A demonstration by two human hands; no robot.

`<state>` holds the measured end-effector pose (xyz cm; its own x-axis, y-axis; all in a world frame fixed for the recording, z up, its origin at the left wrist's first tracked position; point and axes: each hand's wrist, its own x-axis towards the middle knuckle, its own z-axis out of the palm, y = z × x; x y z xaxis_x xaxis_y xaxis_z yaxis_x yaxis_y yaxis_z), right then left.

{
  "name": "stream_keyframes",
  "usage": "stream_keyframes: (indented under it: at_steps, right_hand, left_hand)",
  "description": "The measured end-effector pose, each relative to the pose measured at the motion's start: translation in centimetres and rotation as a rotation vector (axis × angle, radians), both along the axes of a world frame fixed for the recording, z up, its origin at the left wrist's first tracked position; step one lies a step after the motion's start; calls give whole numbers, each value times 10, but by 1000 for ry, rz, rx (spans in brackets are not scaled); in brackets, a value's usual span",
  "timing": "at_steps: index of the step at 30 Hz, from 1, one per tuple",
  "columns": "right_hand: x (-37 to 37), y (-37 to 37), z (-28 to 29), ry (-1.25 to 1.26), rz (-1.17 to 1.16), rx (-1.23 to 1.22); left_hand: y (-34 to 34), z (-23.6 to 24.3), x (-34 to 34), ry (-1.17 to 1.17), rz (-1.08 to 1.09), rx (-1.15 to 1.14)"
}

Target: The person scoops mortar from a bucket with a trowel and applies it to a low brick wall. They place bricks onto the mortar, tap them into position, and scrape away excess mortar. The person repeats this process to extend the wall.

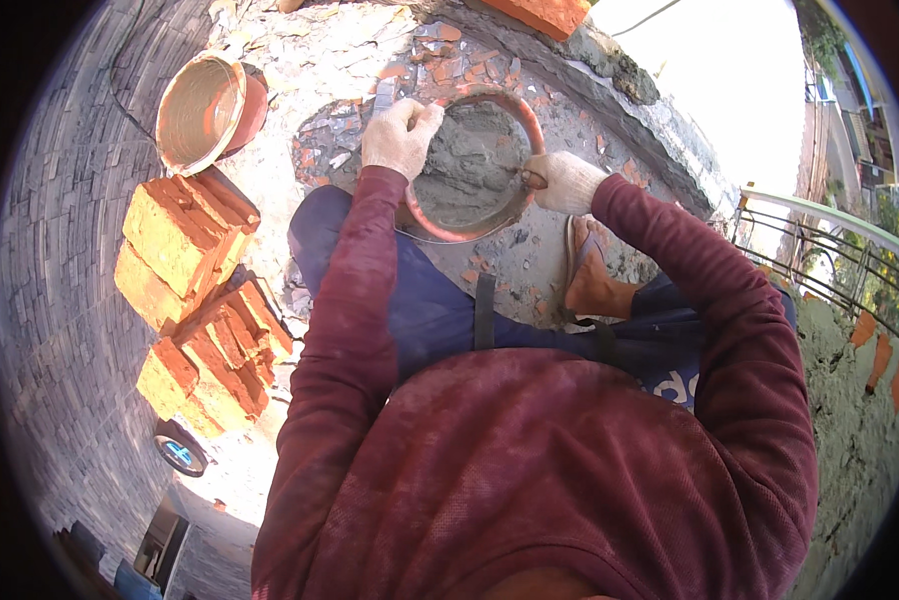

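Observation:
A round orange-red bucket [440, 232] full of wet grey mortar [475, 165] sits on the ground between my legs. At its left rim is my left hand [400, 138], in a pale knit glove, thumb and fingers closed on the edge. My right hand [568, 183], gloved alike, is closed at the right rim around a short brown handle [534, 180]. What that handle belongs to is hidden. The mortar surface looks rough and lumpy.
An empty-looking tub [202, 115] stands tilted at the left. Below it are stacks of orange bricks [185, 245]. Broken brick chips [460, 65] litter the ground. A low rough wall edge [620, 75] curves along the far right, with a brick [545, 14] on it.

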<state>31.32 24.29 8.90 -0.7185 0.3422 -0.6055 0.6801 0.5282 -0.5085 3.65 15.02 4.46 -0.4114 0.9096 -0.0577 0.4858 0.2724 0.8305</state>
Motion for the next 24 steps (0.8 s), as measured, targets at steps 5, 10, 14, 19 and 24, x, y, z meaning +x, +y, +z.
stream_keyframes:
  at_steps: [5,10,14,19,24]
  right_hand:
    - [11,-21,-11,67,-163,-104]
    - [25,-19,-2,160,-225,-218]
    - [37,-7,3,75,-152,-219]
    - [60,20,31,32,-253,-316]
    - [129,58,47,73,-301,-304]
  left_hand:
    - [4,3,10,-23,33,25]
    - [5,-3,4,-82,53,41]
    - [7,-14,-4,-108,49,46]
    - [4,-46,-18,-154,29,113]
    - [0,-56,-29,-167,-28,70]
